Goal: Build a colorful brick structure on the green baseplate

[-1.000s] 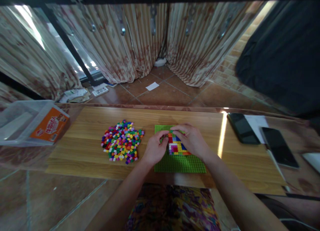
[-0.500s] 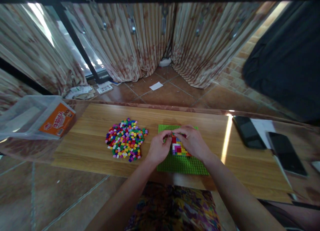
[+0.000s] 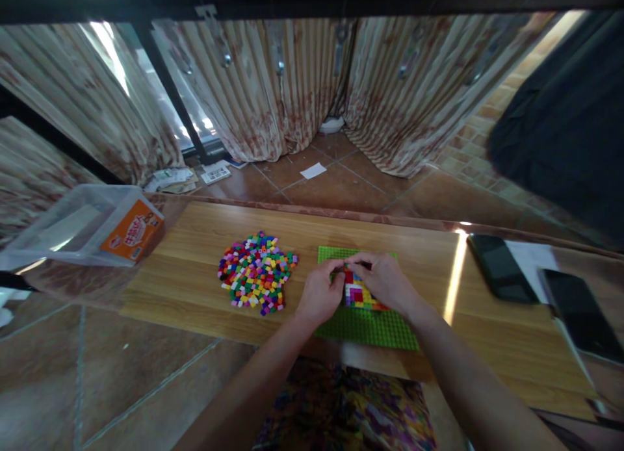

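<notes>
A green studded baseplate [image 3: 370, 326] lies on a wooden board [image 3: 195, 243]. A patch of small coloured bricks [image 3: 361, 295] is fixed on it. My left hand [image 3: 320, 297] rests at the patch's left edge, thumb and fingers pinched together at its top. My right hand [image 3: 385, 281] covers the patch's upper right, its fingertips meeting the left hand's above the patch. What the fingers pinch is too small to make out. A loose heap of coloured bricks [image 3: 256, 279] lies left of the plate.
A clear plastic box [image 3: 73, 227] with an orange label stands at the far left. Two dark phones [image 3: 497, 266] [image 3: 580, 314] and a white paper lie at the right. Curtains and tiled floor are beyond the board.
The view has swung, so everything sits further right and lower in frame. Both hands stay on the baseplate, with fingertips drawn closer together at the patch's top.
</notes>
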`<act>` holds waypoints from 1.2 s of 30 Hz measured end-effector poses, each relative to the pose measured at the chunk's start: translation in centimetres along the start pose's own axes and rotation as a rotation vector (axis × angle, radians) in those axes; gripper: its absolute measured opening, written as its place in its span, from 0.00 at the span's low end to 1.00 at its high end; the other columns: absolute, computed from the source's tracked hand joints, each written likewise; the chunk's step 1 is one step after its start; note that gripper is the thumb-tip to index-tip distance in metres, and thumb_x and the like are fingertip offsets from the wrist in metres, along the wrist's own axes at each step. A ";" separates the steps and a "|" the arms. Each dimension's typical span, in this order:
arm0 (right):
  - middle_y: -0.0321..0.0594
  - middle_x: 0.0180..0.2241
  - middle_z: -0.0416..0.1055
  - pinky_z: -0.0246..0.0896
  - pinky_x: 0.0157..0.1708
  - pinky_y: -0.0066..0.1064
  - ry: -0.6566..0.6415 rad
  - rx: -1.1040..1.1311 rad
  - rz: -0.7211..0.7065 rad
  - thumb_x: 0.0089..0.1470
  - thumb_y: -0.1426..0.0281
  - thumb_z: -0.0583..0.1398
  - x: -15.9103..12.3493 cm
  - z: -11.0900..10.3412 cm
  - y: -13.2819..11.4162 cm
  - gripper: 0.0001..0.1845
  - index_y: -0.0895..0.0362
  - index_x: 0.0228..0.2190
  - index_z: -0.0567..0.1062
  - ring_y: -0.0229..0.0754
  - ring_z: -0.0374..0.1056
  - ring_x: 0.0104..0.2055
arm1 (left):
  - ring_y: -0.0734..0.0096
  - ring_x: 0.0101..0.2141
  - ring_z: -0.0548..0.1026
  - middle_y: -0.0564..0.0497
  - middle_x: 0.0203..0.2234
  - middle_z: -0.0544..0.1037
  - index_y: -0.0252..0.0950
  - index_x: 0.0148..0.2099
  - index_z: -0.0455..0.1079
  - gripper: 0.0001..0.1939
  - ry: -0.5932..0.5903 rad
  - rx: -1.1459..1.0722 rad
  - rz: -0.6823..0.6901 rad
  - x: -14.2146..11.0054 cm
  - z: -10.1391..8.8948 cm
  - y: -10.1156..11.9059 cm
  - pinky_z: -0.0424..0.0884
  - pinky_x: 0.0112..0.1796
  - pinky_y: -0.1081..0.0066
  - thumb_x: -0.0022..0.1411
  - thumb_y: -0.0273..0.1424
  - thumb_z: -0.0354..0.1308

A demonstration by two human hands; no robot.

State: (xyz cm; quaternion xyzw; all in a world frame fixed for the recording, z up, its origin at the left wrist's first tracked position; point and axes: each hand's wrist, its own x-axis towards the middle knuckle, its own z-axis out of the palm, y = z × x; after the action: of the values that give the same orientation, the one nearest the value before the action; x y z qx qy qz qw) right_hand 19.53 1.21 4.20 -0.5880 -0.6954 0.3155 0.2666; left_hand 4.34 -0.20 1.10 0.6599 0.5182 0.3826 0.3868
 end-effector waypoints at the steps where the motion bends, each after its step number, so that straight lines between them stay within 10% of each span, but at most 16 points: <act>1: 0.37 0.32 0.80 0.66 0.35 0.30 -0.002 0.003 -0.004 0.54 0.72 0.58 0.1 0.0 0.0 0.11 0.52 0.31 0.81 0.42 0.75 0.34 | 0.65 0.44 0.76 0.46 0.42 0.80 0.34 0.46 0.73 0.13 0.001 0.003 0.001 0.0 0.0 0.0 0.71 0.49 0.64 0.60 0.23 0.53; 10: 0.37 0.31 0.79 0.66 0.35 0.32 -0.008 -0.010 -0.006 0.53 0.69 0.57 0.3 0.3 0.8 0.11 0.53 0.31 0.81 0.43 0.74 0.33 | 0.65 0.44 0.76 0.46 0.43 0.79 0.35 0.48 0.72 0.14 0.005 0.112 0.041 -0.1 -0.1 -0.3 0.72 0.48 0.65 0.61 0.24 0.52; 16: 0.41 0.39 0.78 0.65 0.46 0.41 0.130 -0.048 -0.114 0.54 0.63 0.59 -0.7 0.6 1.5 0.13 0.52 0.39 0.79 0.47 0.72 0.43 | 0.62 0.45 0.74 0.42 0.42 0.78 0.31 0.49 0.71 0.15 0.202 0.528 -0.021 1.6 -5.7 -1.5 0.69 0.49 0.63 0.62 0.23 0.50; 20: 0.43 0.43 0.76 0.64 0.49 0.44 0.252 -0.018 -0.127 0.57 0.61 0.57 -2.1 1.1 1.5 0.15 0.52 0.42 0.78 0.48 0.70 0.46 | 0.61 0.44 0.74 0.42 0.37 0.78 0.32 0.38 0.75 0.11 0.101 0.832 -0.083 2.7 -8.7 -2.1 0.67 0.50 0.64 0.62 0.26 0.50; 36: 0.41 0.39 0.77 0.65 0.47 0.41 0.455 0.111 -0.005 0.57 0.60 0.58 -6.6 -0.6 0.5 0.12 0.51 0.36 0.79 0.45 0.71 0.43 | 0.58 0.42 0.74 0.39 0.38 0.77 0.31 0.41 0.71 0.10 -0.009 1.117 0.003 2.5 -8.4 -2.6 0.68 0.45 0.63 0.63 0.24 0.49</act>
State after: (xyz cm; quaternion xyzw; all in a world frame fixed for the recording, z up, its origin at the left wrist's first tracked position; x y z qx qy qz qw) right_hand 21.37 -5.14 4.23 -0.6267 -0.6003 0.2120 0.4494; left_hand -3.87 3.67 2.43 0.7672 0.6394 0.0475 -0.0201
